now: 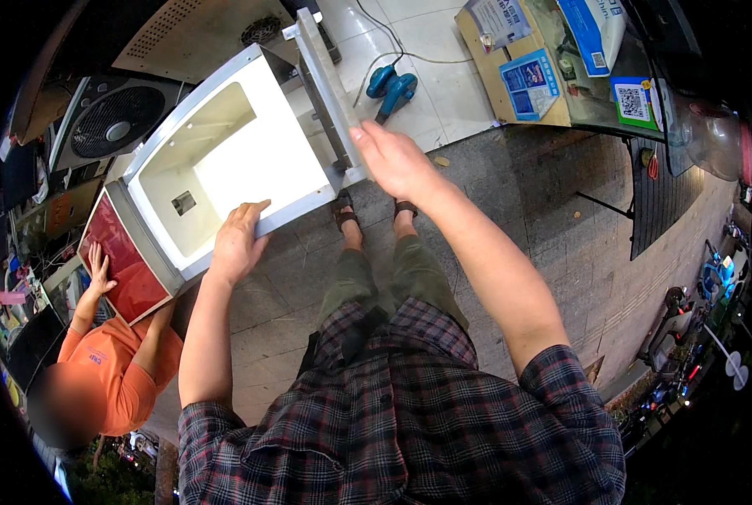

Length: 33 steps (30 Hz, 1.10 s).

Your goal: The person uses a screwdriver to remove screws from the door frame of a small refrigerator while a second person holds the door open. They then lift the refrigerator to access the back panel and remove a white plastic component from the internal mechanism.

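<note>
A refrigerator [302, 192] with a white-lined compartment stands in front of me at the left, its inside facing up toward me. My left hand [238, 242] is at the compartment's near rim, fingers over the inner side and thumb by the outer edge. At the right side stands a pale refrigerator door [324, 77], swung out from the cabinet. My right hand [390, 157] is closed at this door's near end; its fingertips are partly hidden. A red door panel [132, 282] covers the left section. A co-worker's hand [99, 269] lies flat on that panel.
The co-worker in an orange shirt [119, 383] is close at the left. A blue corded power tool [393, 89] lies on white floor tiles [443, 76]. Cardboard and packets [523, 76] are at the upper right. A fan [116, 122] stands behind the refrigerator. Scooters [679, 324] are far right.
</note>
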{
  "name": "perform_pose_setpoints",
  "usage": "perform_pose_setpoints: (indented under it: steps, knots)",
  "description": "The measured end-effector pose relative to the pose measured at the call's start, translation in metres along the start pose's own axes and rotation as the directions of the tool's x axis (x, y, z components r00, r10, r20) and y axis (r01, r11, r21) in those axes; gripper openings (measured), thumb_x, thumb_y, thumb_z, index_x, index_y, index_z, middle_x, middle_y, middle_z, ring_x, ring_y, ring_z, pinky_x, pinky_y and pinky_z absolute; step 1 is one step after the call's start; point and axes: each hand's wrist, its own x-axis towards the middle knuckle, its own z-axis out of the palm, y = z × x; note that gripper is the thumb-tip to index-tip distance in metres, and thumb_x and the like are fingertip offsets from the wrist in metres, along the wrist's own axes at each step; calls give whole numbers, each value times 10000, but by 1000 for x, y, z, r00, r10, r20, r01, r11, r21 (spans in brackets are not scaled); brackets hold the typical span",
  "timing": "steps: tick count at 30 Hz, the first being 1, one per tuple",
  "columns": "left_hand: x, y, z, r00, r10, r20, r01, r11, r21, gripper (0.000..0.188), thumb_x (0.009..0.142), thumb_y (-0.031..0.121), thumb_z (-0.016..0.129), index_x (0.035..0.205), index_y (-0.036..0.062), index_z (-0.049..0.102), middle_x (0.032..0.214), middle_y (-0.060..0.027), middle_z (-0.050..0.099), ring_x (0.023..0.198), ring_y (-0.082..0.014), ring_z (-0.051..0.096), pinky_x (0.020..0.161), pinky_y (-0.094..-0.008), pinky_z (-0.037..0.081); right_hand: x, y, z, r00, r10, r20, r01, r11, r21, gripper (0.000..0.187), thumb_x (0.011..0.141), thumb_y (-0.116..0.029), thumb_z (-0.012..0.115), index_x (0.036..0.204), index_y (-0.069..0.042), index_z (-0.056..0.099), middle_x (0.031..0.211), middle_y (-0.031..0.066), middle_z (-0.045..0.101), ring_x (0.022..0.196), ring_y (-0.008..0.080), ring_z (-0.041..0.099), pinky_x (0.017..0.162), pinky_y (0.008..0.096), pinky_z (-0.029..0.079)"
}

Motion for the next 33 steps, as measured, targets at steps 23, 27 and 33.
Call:
perform_pose_setpoints:
  steps: [23,27,33]
  knots:
    - [-1,-8,-1,998,59,-31,-60,998,-28,621,827,26,800,1415,69,604,1305,-167,652,1267,-366,608,1113,-463,500,-3,-7,28,997,-76,-27,78,995,58,619,1091,-533,538,1351,20,634,1165,268,738,1099,446,704,932,506,547]
    - [-1,-9,1,998,59,-34,-60,998,-24,608,835,29,798,1410,71,606,1314,-170,653,1278,-367,604,1116,-463,498,-3,-10,29,997,-71,-21,72,997,30,601,1088,-532,545,1347,1,646,1166,254,743,1094,434,709,927,499,550]
    - [-3,-9,2,996,66,-52,-69,997,-41,596,839,27,795,1404,67,611,1308,-168,654,1274,-370,603,1112,-465,499,-5,-12,25,991,-126,-52,128,991,44,536,1075,-506,585,1309,-32,672,1116,229,752,1056,422,716,899,485,555]
